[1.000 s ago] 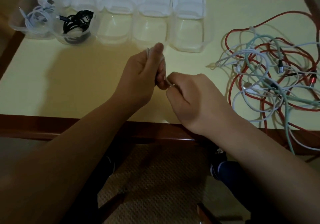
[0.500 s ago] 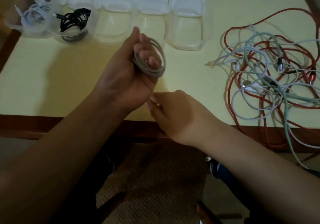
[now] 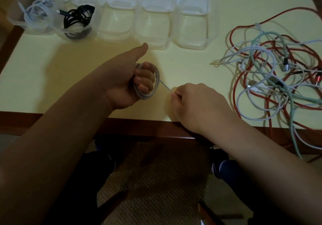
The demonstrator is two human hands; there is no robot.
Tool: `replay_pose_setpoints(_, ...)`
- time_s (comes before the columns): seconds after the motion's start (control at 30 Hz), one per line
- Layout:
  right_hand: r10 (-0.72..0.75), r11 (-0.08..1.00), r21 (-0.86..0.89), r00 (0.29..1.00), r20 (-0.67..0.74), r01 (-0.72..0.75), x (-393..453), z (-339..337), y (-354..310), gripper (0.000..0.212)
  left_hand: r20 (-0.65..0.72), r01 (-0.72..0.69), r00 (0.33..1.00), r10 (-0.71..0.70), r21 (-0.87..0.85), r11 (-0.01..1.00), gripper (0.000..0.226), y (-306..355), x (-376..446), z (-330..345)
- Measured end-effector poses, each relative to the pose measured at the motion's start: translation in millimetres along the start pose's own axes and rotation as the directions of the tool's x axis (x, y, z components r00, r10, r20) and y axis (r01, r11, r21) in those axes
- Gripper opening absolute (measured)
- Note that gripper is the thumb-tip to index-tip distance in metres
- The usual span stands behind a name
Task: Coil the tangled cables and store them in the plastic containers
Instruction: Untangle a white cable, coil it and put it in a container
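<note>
Far L of bench (image 3: 52,71): two plastic containers already filled, one w/ a white cable (image 3: 35,10), next w/ a black cable (image 3: 76,18); three empty containers (image 3: 153,24) beside them, likely waiting for more. Left hand (image 3: 125,83) has fingers curled thru a grey coil (image 3: 148,85), keeping loops together. Right hand (image 3: 193,103) pinches the coil's loose tail taut, prob. to wrap it. Far R: tangled cables (image 3: 271,75) not yet sorted.

yellow table (image 3: 52,78), plastic containers (image 3: 191,24), tangled cables (image 3: 271,78)
</note>
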State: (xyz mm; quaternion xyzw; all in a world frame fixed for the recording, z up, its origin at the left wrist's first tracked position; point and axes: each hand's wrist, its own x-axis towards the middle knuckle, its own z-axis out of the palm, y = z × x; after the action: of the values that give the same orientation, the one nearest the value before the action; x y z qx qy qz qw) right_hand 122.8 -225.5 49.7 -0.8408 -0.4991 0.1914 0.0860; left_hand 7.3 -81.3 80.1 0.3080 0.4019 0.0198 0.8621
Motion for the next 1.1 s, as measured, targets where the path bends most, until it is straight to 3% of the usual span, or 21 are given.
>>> replay_pose_setpoints(0.13, -0.154, 0.983, 0.095, 0.988, -0.032, 0.156, -5.9, 3.5, -10.1, 0.049, -0.061, -0.119, 0.992, 0.112, -0.133, 0.984, 0.044, -4.4, 5.7, -1.7)
replay_pose_setpoints(0.23, -0.227, 0.967, 0.093, 0.968, -0.103, 0.237, -10.0, -3.7, -12.6, 0.047, -0.162, -0.315, 0.934, 0.318, 0.042, 0.948, 0.042, -11.6, 14.4, 2.2)
replay_pose_setpoints(0.3, -0.252, 0.957, 0.112, 0.957, -0.141, 0.268, -13.9, -9.1, -12.0, 0.043, -0.180, -0.440, 0.834, 0.521, 0.350, 0.827, 0.044, -17.1, 18.7, 4.0)
replay_pose_setpoints(0.37, -0.275, 0.948, 0.121, 0.947, -0.164, 0.296, -17.8, -14.8, -11.0, 0.037, -0.040, -0.510, 0.740, 0.672, 0.618, 0.598, 0.046, -20.7, 19.7, 4.9)
replay_pose_setpoints(0.43, -0.315, 0.937, 0.103, 0.934, -0.170, 0.334, -20.0, -20.9, -8.5, 0.030, 0.109, -0.532, 0.705, 0.701, 0.734, 0.421, 0.045, -22.5, 18.8, 4.9)
replay_pose_setpoints(0.5, -0.348, 0.926, 0.100, 0.926, -0.148, 0.364, -20.4, -24.7, -5.6, 0.023, 0.163, -0.565, 0.667, 0.727, 0.747, 0.350, 0.044, -22.4, 18.1, 6.5)
replay_pose_setpoints(0.53, -0.356, 0.922, 0.110, 0.925, -0.134, 0.371, -20.7, -25.0, -4.6, 0.022, 0.159, -0.594, 0.646, 0.747, 0.720, 0.360, 0.043, -22.3, 18.4, 8.4)
replay_pose_setpoints(0.57, -0.361, 0.919, 0.121, 0.925, -0.121, 0.375, -20.9, -24.7, -4.5, 0.022, 0.105, -0.626, 0.643, 0.759, 0.642, 0.442, 0.043, -21.6, 19.3, 10.7)
replay_pose_setpoints(0.63, -0.371, 0.919, 0.113, 0.926, -0.073, 0.377, -21.8, -21.4, -5.8, 0.025, -0.115, -0.625, 0.747, 0.655, 0.216, 0.750, 0.044, -18.3, 23.8, 13.9)
replay_pose_setpoints(0.67, -0.377, 0.921, 0.093, 0.926, -0.030, 0.378, -22.6, -18.9, -7.3, 0.026, -0.186, -0.574, 0.811, 0.554, -0.074, 0.816, 0.043, -15.7, 25.9, 13.8)
replay_pose_setpoints(0.7, -0.384, 0.922, 0.069, 0.923, 0.022, 0.382, -23.6, -16.2, -8.8, 0.027, -0.219, -0.519, 0.855, 0.471, -0.324, 0.791, 0.042, -11.3, 27.8, 10.6)
replay_pose_setpoints(0.73, -0.394, 0.919, 0.048, 0.916, 0.073, 0.391, -24.9, -13.2, -10.8, 0.028, -0.229, -0.488, 0.872, 0.432, -0.460, 0.742, 0.042, -6.0, 28.8, 5.3)
replay_pose_setpoints(0.8, -0.414, 0.910, 0.042, 0.904, 0.103, 0.412, -27.6, -10.1, -15.7, 0.029, -0.196, -0.504, 0.862, 0.467, -0.419, 0.755, 0.040, 1.8, 28.8, -5.7)
replay_pose_setpoints(0.87, -0.398, 0.915, 0.065, 0.917, -0.021, 0.398, -26.3, -14.5, -17.5, 0.029, -0.121, -0.522, 0.850, 0.513, -0.057, 0.851, 0.040, -0.2, 25.6, -5.7)
replay_pose_setpoints(0.93, -0.349, 0.930, 0.074, 0.928, -0.132, 0.360, -20.0, -21.1, -13.6, 0.030, -0.093, -0.516, 0.839, 0.535, 0.173, 0.839, 0.040, -7.9, 24.9, 1.0)
replay_pose_setpoints(0.97, -0.327, 0.940, 0.060, 0.937, -0.125, 0.336, -17.8, -23.5, -11.1, 0.031, -0.105, -0.516, 0.840, 0.532, 0.146, 0.844, 0.040, -8.0, 25.5, 2.3)
replay_pose_setpoints(1.0, -0.299, 0.953, 0.032, 0.951, -0.081, 0.302, -16.9, -23.0, -8.5, 0.032, -0.118, -0.514, 0.851, 0.511, 0.011, 0.858, 0.039, -5.5, 23.7, 2.8)
replay_pose_setpoints(1.07, -0.201, 0.979, -0.006, 0.979, 0.040, 0.202, -15.5, -15.0, -3.7, 0.031, -0.074, -0.424, 0.897, 0.435, -0.419, 0.803, 0.039, 5.7, 17.9, -4.0)
replay_pose_setpoints(1.1, -0.148, 0.989, -0.001, 0.986, 0.082, 0.148, -13.4, -10.6, -2.1, 0.031, -0.018, -0.339, 0.919, 0.394, -0.549, 0.764, 0.038, 11.8, 14.6, -10.6)
